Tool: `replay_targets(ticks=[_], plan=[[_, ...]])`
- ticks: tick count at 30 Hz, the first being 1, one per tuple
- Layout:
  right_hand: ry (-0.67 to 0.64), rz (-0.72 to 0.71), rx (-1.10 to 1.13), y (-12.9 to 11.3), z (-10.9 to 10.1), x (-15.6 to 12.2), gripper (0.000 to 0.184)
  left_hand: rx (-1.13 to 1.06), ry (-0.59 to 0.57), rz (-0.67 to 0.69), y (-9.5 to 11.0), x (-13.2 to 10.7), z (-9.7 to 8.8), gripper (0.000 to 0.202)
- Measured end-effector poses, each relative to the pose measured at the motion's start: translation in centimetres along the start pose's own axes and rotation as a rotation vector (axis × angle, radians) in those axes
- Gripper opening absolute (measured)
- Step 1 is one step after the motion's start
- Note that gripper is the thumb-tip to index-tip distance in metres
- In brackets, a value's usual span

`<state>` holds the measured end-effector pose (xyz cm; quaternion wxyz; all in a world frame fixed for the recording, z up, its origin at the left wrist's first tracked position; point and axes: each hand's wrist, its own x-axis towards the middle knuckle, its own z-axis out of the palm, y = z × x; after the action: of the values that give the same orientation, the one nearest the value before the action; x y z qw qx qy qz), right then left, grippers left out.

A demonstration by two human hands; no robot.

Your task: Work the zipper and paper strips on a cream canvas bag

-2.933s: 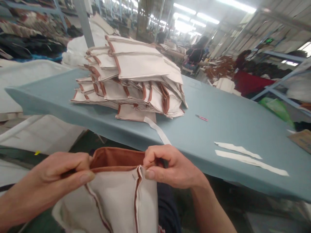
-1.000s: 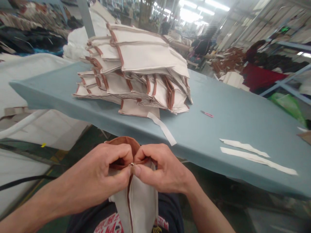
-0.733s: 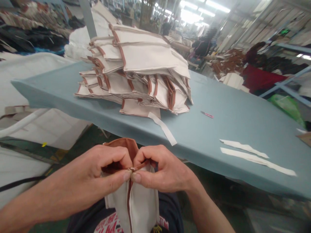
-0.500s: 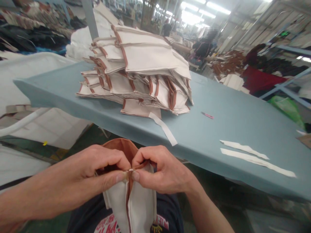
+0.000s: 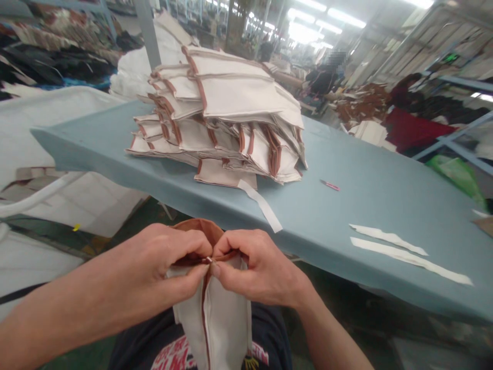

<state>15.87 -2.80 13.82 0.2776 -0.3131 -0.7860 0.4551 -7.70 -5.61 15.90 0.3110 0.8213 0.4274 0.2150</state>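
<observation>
The left hand and the right hand are both gripping a canvas bag at its top edge; the bag is hanging in the air at the near side, just short of the table's near edge and above the person's lap; its brown lining is showing at the mouth, and a brown seam is running down its middle.

The thumbs and forefingers of both hands are closed in a tight pinch on either side of that seam, almost touching each other; the other fingers are curling in over the fold; a small metal piece is showing between the two thumbs, though it is too small to tell exactly what it is.

Beyond the hands, a blue-grey table is stretching from left to right; a tall stack of canvas bags is sitting on its far left part, with brown edging showing along the folds; a white strip is lying near the stack, hanging toward the table's near edge; two more white strips are lying at the near right; a small pink cutter is lying right of the stack; white sacks are standing at the left; a co-worker is working far off, beyond the table.
</observation>
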Motion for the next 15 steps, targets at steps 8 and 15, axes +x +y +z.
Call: replay_targets(ticks=[8, 15], plan=[[0.042, -0.091, -0.088, -0.06, 0.01, -0.32, 0.011, 0.053, -0.049, 0.056, 0.95, 0.53, -0.54, 0.023], [0.085, -0.217, -0.245, 0.3, 0.1, -0.58, 0.012, 0.107, -0.032, 0.086, 0.25, 0.74, -0.14, 0.022]])
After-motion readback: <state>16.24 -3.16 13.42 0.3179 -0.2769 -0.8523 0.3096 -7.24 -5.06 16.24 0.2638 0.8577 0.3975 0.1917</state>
